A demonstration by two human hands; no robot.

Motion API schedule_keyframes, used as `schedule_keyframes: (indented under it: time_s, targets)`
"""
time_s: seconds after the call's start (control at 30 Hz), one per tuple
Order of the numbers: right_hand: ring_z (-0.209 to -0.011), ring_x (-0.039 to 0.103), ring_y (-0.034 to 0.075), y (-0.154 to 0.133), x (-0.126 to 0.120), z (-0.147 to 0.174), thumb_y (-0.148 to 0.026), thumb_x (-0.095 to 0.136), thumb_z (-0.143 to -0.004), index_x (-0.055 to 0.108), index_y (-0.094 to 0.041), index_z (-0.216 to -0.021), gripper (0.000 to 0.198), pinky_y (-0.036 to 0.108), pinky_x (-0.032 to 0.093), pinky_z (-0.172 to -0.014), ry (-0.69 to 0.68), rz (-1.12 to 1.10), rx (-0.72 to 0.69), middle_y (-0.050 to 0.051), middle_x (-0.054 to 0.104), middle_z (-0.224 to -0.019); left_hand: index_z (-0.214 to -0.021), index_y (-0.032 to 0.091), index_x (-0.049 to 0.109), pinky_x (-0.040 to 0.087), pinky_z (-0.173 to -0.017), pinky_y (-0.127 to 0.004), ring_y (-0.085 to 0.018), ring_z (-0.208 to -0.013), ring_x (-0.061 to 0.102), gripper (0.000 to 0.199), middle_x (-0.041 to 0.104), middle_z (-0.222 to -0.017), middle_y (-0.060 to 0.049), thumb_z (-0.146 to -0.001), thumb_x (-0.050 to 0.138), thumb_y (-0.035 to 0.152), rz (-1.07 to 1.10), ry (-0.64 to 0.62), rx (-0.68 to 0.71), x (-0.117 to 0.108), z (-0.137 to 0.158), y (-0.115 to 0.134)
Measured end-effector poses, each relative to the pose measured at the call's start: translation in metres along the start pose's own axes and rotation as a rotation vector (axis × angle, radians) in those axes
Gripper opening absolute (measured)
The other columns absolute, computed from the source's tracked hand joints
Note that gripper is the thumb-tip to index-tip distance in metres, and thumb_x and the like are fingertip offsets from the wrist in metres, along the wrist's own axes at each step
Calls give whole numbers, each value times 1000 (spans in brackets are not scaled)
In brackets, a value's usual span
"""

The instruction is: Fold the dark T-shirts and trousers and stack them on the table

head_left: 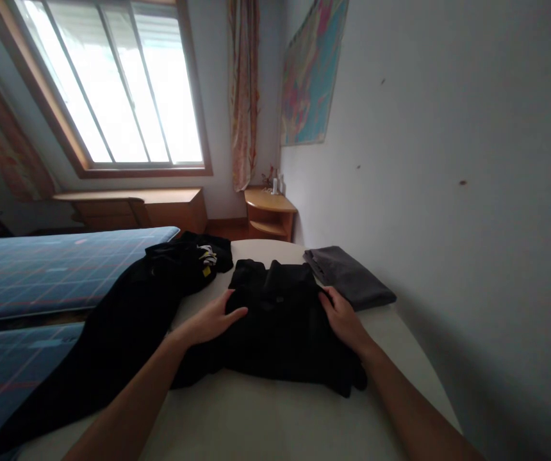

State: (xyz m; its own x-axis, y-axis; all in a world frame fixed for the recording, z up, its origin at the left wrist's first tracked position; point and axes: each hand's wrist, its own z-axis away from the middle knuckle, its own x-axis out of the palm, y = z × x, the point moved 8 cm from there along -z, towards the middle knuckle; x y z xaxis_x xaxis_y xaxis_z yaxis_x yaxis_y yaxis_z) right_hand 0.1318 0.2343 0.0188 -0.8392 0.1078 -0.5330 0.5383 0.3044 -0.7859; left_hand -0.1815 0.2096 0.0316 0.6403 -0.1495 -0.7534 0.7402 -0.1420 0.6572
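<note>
A black garment (275, 346) lies bunched and partly spread in front of me; I cannot tell which kind of clothing it is. My left hand (215, 318) grips its left side, thumb on top and the other fingers mostly hidden in the dark cloth. On the opposite side, my right hand (341, 315) holds the right edge, its fingertips hidden by the fabric. Beneath the garment is a pale table with a rounded edge (256, 416).
A folded grey cloth (350, 275) rests at the back right, near the wall. More black clothing (126, 320) with a whitish and yellow print trails over the table's left side, towards a blue checked mattress (54, 272). A wooden corner shelf (270, 202) stands behind the table.
</note>
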Motion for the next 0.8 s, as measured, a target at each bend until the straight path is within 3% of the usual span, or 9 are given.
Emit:
schedule_keyframes:
  time_s: [0.1, 0.27, 0.4, 0.47, 0.5, 0.57, 0.63, 0.73, 0.8]
  targets:
    - [-109, 65, 26, -6, 17, 6, -42, 41, -98, 57, -23, -113, 29, 41, 45, -97, -137, 55, -63, 9, 69, -112, -138, 15, 48, 40, -108, -41, -32, -128, 56, 66, 58, -140, -17, -83, 61, 49, -166, -114, 43, 12, 8, 7]
    - [-96, 69, 27, -16, 35, 18, -37, 47, -97, 57, -23, -109, 22, 38, 48, -86, -351, 184, -77, 8, 72, -101, -120, 15, 60, 48, -94, -42, -33, -108, 66, 42, 69, -117, -16, -84, 55, 35, -317, -207, 82, 14, 18, 20]
    - [-87, 69, 25, -36, 30, 26, -39, 50, -97, 62, -24, -100, 20, 35, 48, -80, -436, 156, -115, 5, 73, -93, -105, 20, 66, 52, -81, -32, -25, -93, 69, 27, 74, -103, -4, -81, 57, 29, -116, -548, 135, 26, 37, 35]
    - [-86, 67, 23, -44, 26, 27, -42, 51, -97, 64, -24, -97, 22, 33, 49, -79, -473, 71, -123, 3, 73, -92, -100, 21, 67, 52, -75, -29, -23, -88, 69, 24, 74, -96, 0, -80, 59, 30, 19, -633, 121, 23, 44, 38]
    - [-86, 67, 23, -45, 22, 26, -44, 51, -96, 64, -24, -96, 24, 33, 49, -78, -468, 32, -119, 3, 72, -92, -100, 21, 67, 52, -76, -29, -22, -88, 68, 24, 74, -96, 1, -79, 61, 31, 82, -605, 111, 16, 43, 39]
    - [-86, 66, 22, -42, 13, 19, -47, 51, -96, 65, -22, -95, 28, 33, 50, -78, -405, -31, -96, 3, 72, -92, -103, 20, 65, 53, -79, -30, -23, -92, 67, 30, 73, -99, -1, -78, 65, 36, 221, -427, 92, -4, 32, 36]
    - [-87, 66, 23, -31, 0, 9, -50, 51, -94, 64, -21, -96, 32, 34, 51, -80, -261, -93, -62, 3, 71, -93, -104, 19, 62, 53, -77, -31, -23, -91, 67, 37, 73, -98, -2, -77, 67, 45, 349, -166, 61, -27, 19, 27]
    - [-86, 68, 24, -5, -16, -2, -54, 52, -92, 61, -22, -110, 38, 37, 54, -79, -50, -235, 44, 4, 72, -93, -97, 19, 57, 50, -63, -28, -20, -73, 66, 47, 70, -84, -1, -74, 66, 59, 408, 220, -17, -53, 4, 2]
    - [-83, 70, 24, 9, -14, -4, -54, 54, -91, 55, -22, -123, 45, 38, 57, -75, -37, -354, 123, 5, 73, -93, -102, 18, 55, 47, -58, -26, -19, -68, 64, 57, 69, -80, -2, -71, 66, 65, 391, 288, -64, -52, -1, -12]
